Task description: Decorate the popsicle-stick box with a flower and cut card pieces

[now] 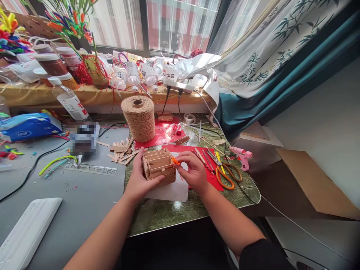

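A small wooden box with inner dividers, built from craft sticks, is held in my left hand, thumb along its near side and fingers round its left end. At the box's right end, my right hand pinches a small orange piece, its exact kind too small to tell. That piece sits right by the box's upper right edge; whether it is fixed to the box I cannot tell. Under the box lies a white sheet, partly over red paper.
A big twine spool stands behind the box, with loose craft sticks at its left. Orange-handled scissors and a pink glue gun lie to the right. A white keyboard is at the left; bottles crowd the windowsill.
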Motion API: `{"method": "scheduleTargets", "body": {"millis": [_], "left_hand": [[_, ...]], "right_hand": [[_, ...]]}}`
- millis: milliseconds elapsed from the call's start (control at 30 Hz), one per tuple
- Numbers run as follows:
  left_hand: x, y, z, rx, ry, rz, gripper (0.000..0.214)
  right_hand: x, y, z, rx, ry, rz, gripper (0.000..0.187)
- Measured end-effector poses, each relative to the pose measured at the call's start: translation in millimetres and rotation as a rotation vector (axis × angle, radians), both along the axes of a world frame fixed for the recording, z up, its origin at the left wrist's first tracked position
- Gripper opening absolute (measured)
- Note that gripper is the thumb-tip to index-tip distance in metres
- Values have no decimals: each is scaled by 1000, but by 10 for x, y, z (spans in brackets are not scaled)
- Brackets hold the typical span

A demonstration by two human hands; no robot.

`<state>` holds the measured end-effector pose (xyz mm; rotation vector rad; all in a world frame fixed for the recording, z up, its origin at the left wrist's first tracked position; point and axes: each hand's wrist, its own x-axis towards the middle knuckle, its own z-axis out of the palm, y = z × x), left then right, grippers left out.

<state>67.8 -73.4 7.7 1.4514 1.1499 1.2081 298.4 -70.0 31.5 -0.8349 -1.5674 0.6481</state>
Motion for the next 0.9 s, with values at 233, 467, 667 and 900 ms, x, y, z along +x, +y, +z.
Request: {"method": "scheduleTargets", "body": {"millis": [233, 467, 667, 900], "left_hand": [[52, -62, 47, 206, 82, -116, 122], [74, -47, 42, 123, 178, -302, 112], [55, -62, 69, 39, 149, -345, 115], [24, 51, -53, 14, 79, -291, 119]], "right_hand": [[88, 110, -159, -350, 570, 75, 23], [137, 231, -304, -433, 717, 68, 25], [172, 264, -309, -325, 500, -39, 23], [113, 264, -244, -267, 453, -55, 26]]}}
